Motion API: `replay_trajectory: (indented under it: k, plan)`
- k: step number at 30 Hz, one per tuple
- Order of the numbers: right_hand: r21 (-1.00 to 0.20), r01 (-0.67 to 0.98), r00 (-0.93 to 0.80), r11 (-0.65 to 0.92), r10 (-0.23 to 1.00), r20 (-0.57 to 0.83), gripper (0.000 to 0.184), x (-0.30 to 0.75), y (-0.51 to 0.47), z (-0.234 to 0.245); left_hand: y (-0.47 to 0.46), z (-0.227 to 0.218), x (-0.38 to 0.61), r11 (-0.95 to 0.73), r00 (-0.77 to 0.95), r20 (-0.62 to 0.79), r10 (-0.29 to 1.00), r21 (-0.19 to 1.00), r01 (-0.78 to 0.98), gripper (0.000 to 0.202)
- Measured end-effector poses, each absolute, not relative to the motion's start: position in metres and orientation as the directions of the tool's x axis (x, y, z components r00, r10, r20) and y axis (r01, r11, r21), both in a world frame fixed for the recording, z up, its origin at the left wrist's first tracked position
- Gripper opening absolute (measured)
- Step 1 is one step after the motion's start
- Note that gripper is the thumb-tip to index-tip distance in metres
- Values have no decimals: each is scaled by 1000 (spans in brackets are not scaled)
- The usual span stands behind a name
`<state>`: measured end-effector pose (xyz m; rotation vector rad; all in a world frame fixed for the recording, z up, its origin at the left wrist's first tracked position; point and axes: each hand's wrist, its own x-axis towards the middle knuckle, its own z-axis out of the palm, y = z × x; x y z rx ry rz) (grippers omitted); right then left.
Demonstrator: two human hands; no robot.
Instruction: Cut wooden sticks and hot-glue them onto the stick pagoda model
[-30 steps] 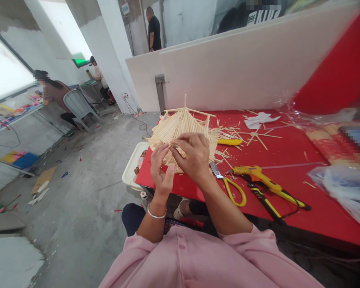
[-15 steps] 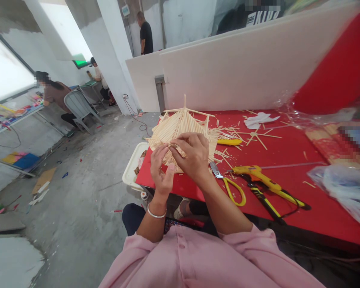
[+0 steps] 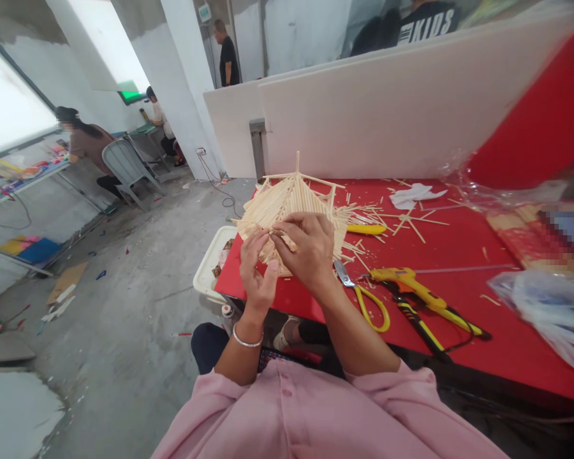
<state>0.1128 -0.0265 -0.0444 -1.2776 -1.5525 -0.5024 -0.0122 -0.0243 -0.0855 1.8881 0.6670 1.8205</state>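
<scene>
A model roof of thin wooden sticks [image 3: 273, 196] stands at the table's near left corner, with a stick pointing up from its peak. Over its front edge, my right hand [image 3: 306, 245] has thumb and forefinger pinched together; whatever small piece they hold is too hidden to make out. My left hand [image 3: 256, 268], a bracelet at its wrist, reaches up to the same spot. Its fingertips touch the roof's edge beside the right fingertips, while its thumb stands apart. Both hands cover part of the model's front.
On the red table [image 3: 310, 305] lie yellow-handled scissors [image 3: 372, 307], a yellow glue gun [image 3: 414, 285], loose sticks, a joined star of sticks [image 3: 406, 220], white tissue [image 3: 416, 195] and a plastic bag [image 3: 545, 309]. A white bin [image 3: 203, 280] stands left; pale boards [image 3: 363, 121] rise behind. Several people are farther off.
The view has shifted slightly, so the table and background sit a little differently. Both hands stay at the same place on the stick roof, with almost no finger movement.
</scene>
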Motion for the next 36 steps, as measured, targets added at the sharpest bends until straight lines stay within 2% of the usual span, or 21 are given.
replay_trajectory:
  k: [5,16,36]
  plan:
    - [-278,904,88,326,493,865,11,113,-28,-45,-25,-86,-12,-791,15,792,610,608,61,43]
    - [-205,914,38,349,429,902,12,116,-27,-45,-25,-85,-10,-798,13,798,603,602,33,43]
    - [-206,914,35,349,438,898,11,117,-27,-45,-25,-84,-9,-800,5,800,600,599,39,43]
